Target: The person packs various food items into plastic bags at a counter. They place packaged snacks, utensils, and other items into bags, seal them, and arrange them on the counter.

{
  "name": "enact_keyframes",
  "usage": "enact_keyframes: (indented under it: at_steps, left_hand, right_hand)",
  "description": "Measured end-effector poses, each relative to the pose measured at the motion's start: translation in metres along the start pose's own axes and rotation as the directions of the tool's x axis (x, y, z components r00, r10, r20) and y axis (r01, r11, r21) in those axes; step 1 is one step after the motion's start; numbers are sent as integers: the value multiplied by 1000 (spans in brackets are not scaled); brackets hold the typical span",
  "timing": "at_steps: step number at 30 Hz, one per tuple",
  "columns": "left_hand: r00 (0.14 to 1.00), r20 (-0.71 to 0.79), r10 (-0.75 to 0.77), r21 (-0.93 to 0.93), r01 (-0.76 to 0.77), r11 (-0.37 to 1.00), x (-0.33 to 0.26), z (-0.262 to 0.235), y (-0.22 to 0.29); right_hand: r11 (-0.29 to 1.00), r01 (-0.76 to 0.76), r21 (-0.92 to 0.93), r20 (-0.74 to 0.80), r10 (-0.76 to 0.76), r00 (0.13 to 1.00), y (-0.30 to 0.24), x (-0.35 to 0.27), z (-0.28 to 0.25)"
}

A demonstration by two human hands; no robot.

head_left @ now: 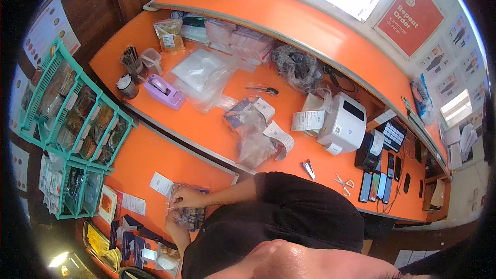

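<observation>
My right hand [188,197] pinches the gathered edge of a clear plastic bag [182,218], its fingers close together. Just below it, my left hand [174,223] has its fingers closed on the same bag; the fingertips are partly lost in the crinkled plastic. Inside the bag lies a dark blue patterned package [197,217], close against my body. A white paper slip [161,184] lies on the orange counter [135,152] beside the bag's far corner.
A tiered green rack [77,113] of packed goods stands left. Another bagged package [256,139] with receipts, a purple tape dispenser [164,92], a white label printer [342,123], a stapler [308,169], scissors [343,183] and several phones [380,186] occupy the upper counter.
</observation>
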State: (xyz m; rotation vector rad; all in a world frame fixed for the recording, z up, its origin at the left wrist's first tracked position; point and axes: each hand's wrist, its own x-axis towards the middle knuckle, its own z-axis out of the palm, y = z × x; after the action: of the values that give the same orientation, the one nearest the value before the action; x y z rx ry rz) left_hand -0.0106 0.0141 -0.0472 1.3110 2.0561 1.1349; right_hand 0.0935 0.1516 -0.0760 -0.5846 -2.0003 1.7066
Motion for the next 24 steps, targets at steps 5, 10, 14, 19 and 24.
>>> enact_keyframes:
  at_steps: [5, 10, 14, 19, 24]
  left_hand:
    - [999, 2, 35, 2, -35, 999, 1, 0, -16]
    - [999, 28, -39, -17, 40, 999, 0, 0, -16]
    - [1000, 25, -16, 42, 15, 999, 0, 1, -27]
    - [981, -41, -189, -420, 154, 894, -5, 12, -37]
    - [932, -104, -347, -781, 140, 608, -6, 31, -36]
  right_hand:
    - [999, -30, 22, -60, 31, 998, -12, -5, 1]
    - [998, -15, -61, -7, 14, 1000, -8, -3, 1]
    - [996, -72, -50, 14, 73, 997, -8, -3, 3]
    - [961, -32, -276, 15, 38, 999, -14, -4, -1]
    - [951, 47, -307, 26, -41, 999, 0, -3, 0]
